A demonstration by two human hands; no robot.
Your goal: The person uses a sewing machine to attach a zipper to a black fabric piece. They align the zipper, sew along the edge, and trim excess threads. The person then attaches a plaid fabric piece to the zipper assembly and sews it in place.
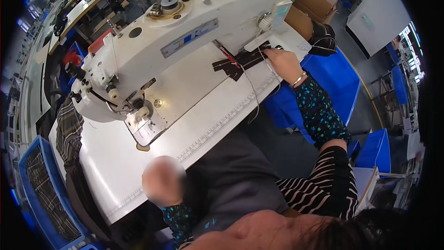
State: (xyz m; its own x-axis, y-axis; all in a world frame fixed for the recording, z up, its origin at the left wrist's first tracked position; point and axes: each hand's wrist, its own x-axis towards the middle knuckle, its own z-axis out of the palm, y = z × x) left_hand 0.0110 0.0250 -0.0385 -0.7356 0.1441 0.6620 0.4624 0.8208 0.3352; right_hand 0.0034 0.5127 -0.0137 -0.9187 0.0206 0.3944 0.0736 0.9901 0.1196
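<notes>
A white sewing machine (pixel 185 32) stands on a white table (pixel 194 125) with a ruler scale along its front edge. On the table, under the machine's arm at the right, lies a bundle of dark zippers (pixel 247 62). My right hand (pixel 286 66) is at the right end of this bundle, fingers closed on it. A red-handled tool (pixel 226 54) lies against the zippers, partly hidden. A thin light cord (pixel 253 93) runs from there over the table edge. My left hand (pixel 163 180) is at the front edge, apart from the needle area; its fingers are blurred.
Striped dark cloth (pixel 69 129) hangs over the table's left end, above a blue crate (pixel 34 146) holding more cloth. A large blue bin (pixel 340 78) stands right of the table. Behind the machine's right end are cardboard boxes (pixel 310 2) and a dark bundle (pixel 323 38).
</notes>
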